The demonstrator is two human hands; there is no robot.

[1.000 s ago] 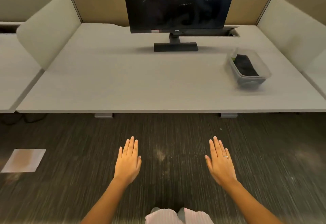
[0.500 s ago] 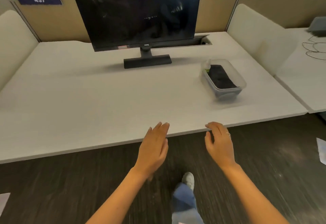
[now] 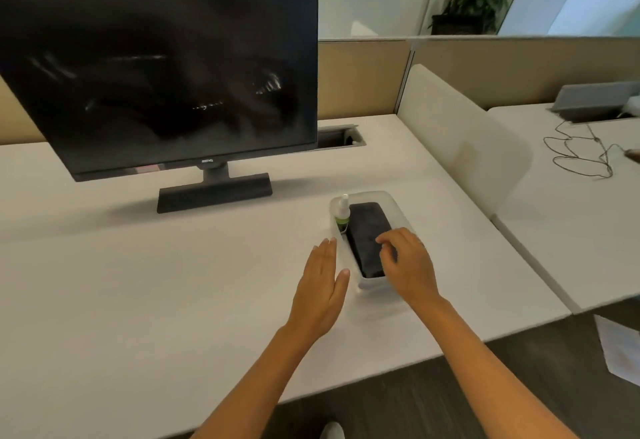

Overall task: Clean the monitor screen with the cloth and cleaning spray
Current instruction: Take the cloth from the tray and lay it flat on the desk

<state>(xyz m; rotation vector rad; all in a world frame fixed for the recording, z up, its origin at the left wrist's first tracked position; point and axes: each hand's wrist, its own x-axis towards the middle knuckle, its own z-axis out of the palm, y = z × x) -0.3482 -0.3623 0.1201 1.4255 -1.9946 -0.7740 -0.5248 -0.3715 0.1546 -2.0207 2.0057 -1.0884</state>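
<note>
A black monitor (image 3: 162, 78) with a smeared dark screen stands on its stand at the back left of the desk. To its right sits a clear plastic box (image 3: 398, 210) holding a folded black cloth (image 3: 367, 231) and a small spray bottle (image 3: 342, 212) with a white top and green label. My left hand (image 3: 320, 289) is flat and open just left of the box, its fingertips near the box wall. My right hand (image 3: 407, 262) hovers over the near end of the box, fingers curled down toward the cloth, holding nothing that I can see.
The white desk (image 3: 138, 283) has padded dividers; one divider (image 3: 460, 148) rises right of the box. A cable slot (image 3: 337, 135) opens behind the monitor. The neighbouring desk at right carries a grey laptop (image 3: 595, 97) and a loose cable (image 3: 578, 151). Paper (image 3: 620, 345) lies on the floor.
I have stepped up to the desk. Both hands moved from the desk's front edge forward to the plastic box, the right one now over the cloth.
</note>
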